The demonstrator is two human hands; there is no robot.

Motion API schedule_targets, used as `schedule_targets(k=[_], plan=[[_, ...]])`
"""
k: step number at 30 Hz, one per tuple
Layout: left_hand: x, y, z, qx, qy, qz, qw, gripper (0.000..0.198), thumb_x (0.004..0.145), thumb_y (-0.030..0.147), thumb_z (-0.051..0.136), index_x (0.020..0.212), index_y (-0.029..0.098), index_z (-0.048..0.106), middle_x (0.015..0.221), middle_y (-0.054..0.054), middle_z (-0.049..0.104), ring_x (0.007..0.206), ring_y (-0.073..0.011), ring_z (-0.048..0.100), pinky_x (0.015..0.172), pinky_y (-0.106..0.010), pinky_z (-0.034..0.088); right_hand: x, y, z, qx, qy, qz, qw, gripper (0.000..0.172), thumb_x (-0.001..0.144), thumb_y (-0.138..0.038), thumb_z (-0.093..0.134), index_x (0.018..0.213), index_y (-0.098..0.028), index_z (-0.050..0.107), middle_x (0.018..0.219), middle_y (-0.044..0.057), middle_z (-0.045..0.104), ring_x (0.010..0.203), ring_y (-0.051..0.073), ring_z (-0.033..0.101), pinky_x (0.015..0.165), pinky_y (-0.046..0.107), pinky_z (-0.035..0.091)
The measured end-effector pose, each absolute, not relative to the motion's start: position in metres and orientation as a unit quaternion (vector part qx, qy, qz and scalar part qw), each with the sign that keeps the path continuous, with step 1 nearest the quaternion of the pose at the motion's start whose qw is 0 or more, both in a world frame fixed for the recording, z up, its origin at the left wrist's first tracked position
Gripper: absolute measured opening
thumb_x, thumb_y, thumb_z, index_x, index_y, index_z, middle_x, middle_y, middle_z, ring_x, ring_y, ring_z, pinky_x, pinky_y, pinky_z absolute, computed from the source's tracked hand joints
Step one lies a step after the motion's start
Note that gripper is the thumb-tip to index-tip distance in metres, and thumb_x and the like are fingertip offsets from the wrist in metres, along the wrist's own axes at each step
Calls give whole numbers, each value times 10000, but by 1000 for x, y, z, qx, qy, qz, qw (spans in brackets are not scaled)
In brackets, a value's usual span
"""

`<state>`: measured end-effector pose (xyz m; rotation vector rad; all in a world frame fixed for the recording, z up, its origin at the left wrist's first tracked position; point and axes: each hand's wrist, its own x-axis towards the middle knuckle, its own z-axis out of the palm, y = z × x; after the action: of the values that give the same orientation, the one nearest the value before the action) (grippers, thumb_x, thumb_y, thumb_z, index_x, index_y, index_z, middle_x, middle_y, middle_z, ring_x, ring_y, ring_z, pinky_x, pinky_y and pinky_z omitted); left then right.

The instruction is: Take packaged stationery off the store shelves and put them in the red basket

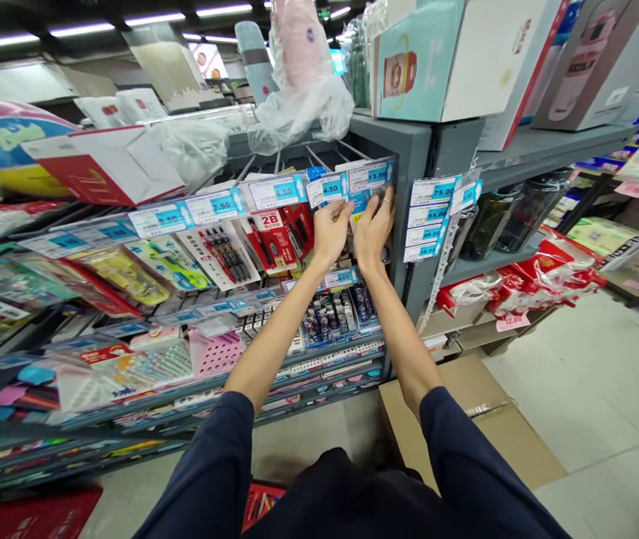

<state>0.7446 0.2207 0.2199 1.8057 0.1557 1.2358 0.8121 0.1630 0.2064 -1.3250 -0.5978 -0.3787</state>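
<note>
— Pinched how?
— Pinched from both sides: left hand (331, 228) with thumb and fingertips pressed together on the upper left of a blue-topped packet (358, 203), right hand (374, 224) closed on its right edge, with a ring on one finger. Both arms stretched far forward, dark sleeves pushed up to the elbows.

— And where, exactly?
— Up on a hook at the far right end of the stationery rack, just under the 4.50 price tag (328, 189) and the 13.50 price tag (371, 177). Touching both hands and mostly hidden behind them, so hard to tell whether hung on the hook or lifted off it.

— Around it?
— Just left, a red 2B pencil pack (271, 236), then a card of black pens (224, 254) below the 7.50 price tag (215, 206). Lower and nearer, a tray of small bottles (334, 314). Immediately right, the grey shelf upright (416, 247) carrying a column of blue price labels (435, 209).

— Further out?
— Above, on the top shelf, a teal box (426, 64) and a pink thing wrapped in clear plastic (300, 67). Down on the floor, near and right, a flattened cardboard box (465, 419). Far right, red packets (527, 284) on a low shelf.
</note>
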Motion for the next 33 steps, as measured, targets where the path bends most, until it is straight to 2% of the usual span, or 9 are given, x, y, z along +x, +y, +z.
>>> schedule_targets(k=[5,12,19,24,30,33], plan=[[746,217,224,753,48,509,414,385,898,536,649,800,169,714,814,-62,716,863,-224,702,827,-363,597,811,158,211,-586,-282,-146,746,520,1057,-355,226,1510,-171,401,1553,147,422,1578,249,200,1263,588,250],[751,217,224,736,83,518,427,359,874,527,684,861,171,725,805,-65,725,943,-246,705,841,-362,592,807,153,212,-616,-284,-170,715,523,1057,-371,212,1500,-177,414,1522,153,457,1548,238,286,1268,538,275],[747,208,228,752,83,517,401,414,880,568,662,805,165,723,715,-48,689,805,-228,694,756,-354,579,814,155,222,-632,-254,-151,717,463,1015,-284,270,1380,-126,507,1545,186,428,1525,277,321,1272,572,217],[749,210,230,735,84,517,432,389,841,569,711,833,181,714,717,-45,687,854,-239,697,767,-347,579,816,158,218,-615,-272,-133,728,509,1044,-381,232,1408,-133,486,1487,181,487,1529,286,320,1259,575,257],[753,215,228,718,88,526,447,339,854,507,713,806,172,684,692,-36,661,810,-227,694,762,-346,572,821,161,210,-607,-307,-164,715,552,1065,-433,220,1497,-148,412,1475,168,493,1520,284,344,1249,563,281],[751,208,232,727,75,518,445,351,848,510,718,795,165,687,743,-58,691,865,-239,698,802,-355,572,825,164,209,-606,-327,-168,705,583,1068,-482,205,1516,-164,399,1474,156,487,1506,284,371,1241,556,295]])
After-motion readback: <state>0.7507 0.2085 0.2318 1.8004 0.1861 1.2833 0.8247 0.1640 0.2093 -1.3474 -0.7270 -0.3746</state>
